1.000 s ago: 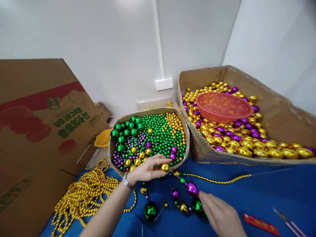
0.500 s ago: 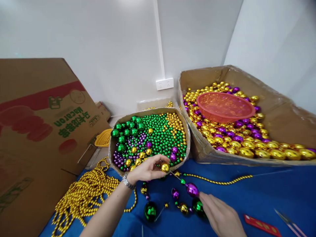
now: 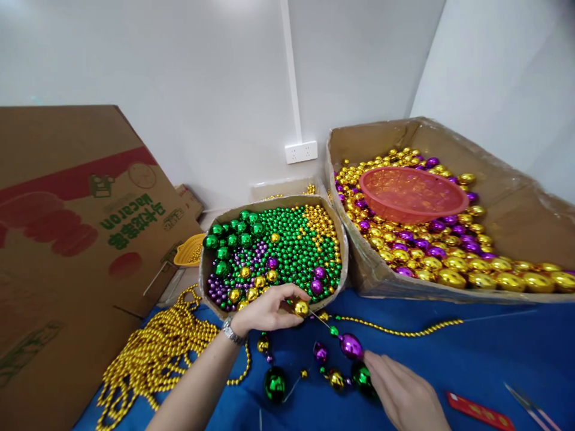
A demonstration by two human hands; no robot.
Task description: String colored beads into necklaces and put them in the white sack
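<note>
My left hand [image 3: 275, 308], with a watch at the wrist, pinches a shiny gold bead [image 3: 301, 308] on a thin string. From that bead the string runs down right past a small green bead [image 3: 333, 330] to an oval purple bead [image 3: 351, 346]. My right hand [image 3: 404, 389] is closed at the strand beside the purple bead and a large green bead [image 3: 363, 377]; its fingertips are partly hidden. More of the strand, with a gold bead [image 3: 336, 379] and another large green bead [image 3: 275, 384], lies on the blue cloth [image 3: 242, 413].
A box [image 3: 345, 257] of green, gold and purple beads stands ahead. To its right, a larger box [image 3: 372, 275] holds beads and a red basin [image 3: 413, 206]. Gold bead strands [image 3: 157, 353] lie left, near a tall carton [image 3: 67, 251]. Scissors [image 3: 530, 407] and a red packet [image 3: 480, 410] lie right.
Both hands keep almost the same pose on the strand. The whole view has shifted very slightly; nothing has visibly been let go or taken up.
</note>
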